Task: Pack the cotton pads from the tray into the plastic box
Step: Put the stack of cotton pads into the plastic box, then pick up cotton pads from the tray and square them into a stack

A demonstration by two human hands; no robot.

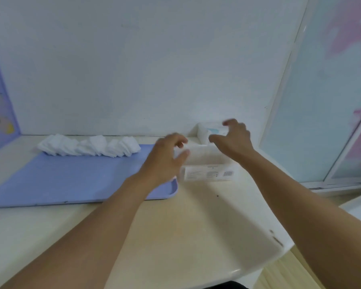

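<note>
Near: a pale cream surface, bare arms reaching over it. Next, a flat light-blue plastic tray, set close beside the see-through plastic box, likely to keep the carry short. Left hand spread loosely at the box's left end, holding nothing. Right hand curved wide over the far side, also holding nothing, maybe ready to steady or open it. Small print on the box label, too blurry to read. Farthest: fluffy white cotton pads heaped along the tray's back edge.
</note>
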